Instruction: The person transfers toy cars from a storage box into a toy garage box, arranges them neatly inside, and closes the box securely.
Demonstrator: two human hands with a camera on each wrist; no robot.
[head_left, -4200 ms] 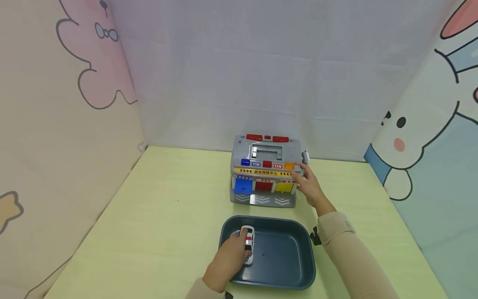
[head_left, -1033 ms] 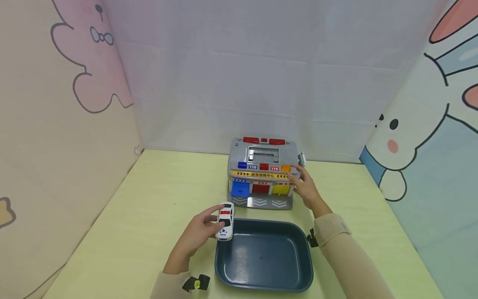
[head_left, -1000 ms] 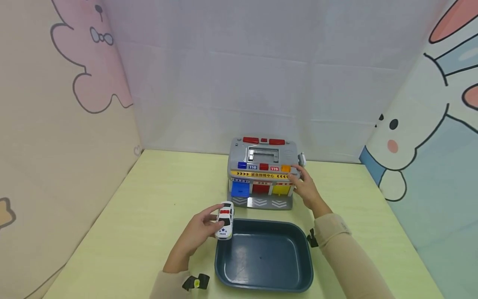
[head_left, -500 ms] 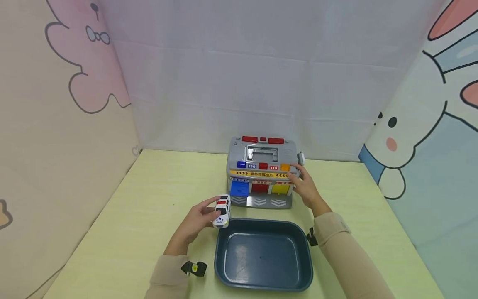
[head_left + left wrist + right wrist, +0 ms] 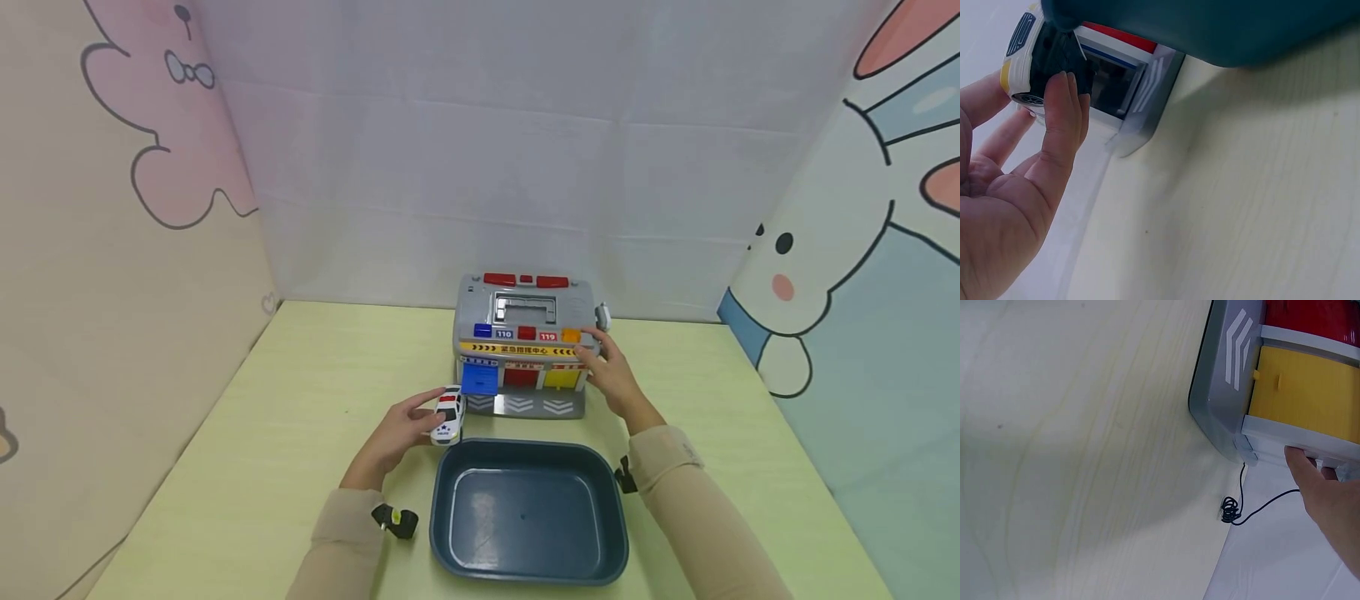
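My left hand (image 5: 390,432) pinches a white toy police car (image 5: 447,415) with a red roof light, thumb on one side and fingers on the other. The car is in front of the left bay of a grey toy garage (image 5: 480,310). Above that bay a blue door (image 5: 480,380) stands raised, and the left wrist view shows the dark bay behind the car. My right hand (image 5: 618,385) grips the garage's right end, with fingers near the orange light. The red door (image 5: 521,377) and yellow door (image 5: 1310,387) are closed.
A dark blue tray (image 5: 525,517) sits in front of the garage, close to the car. A coiled black cord (image 5: 1230,510) lies beside the garage's right end. Printed cloth walls (image 5: 450,192) enclose the table (image 5: 315,450).
My left hand has lifted the police car out of the tray and carried it left and forward to the garage's left bay. The right hand has kept its place on the garage.
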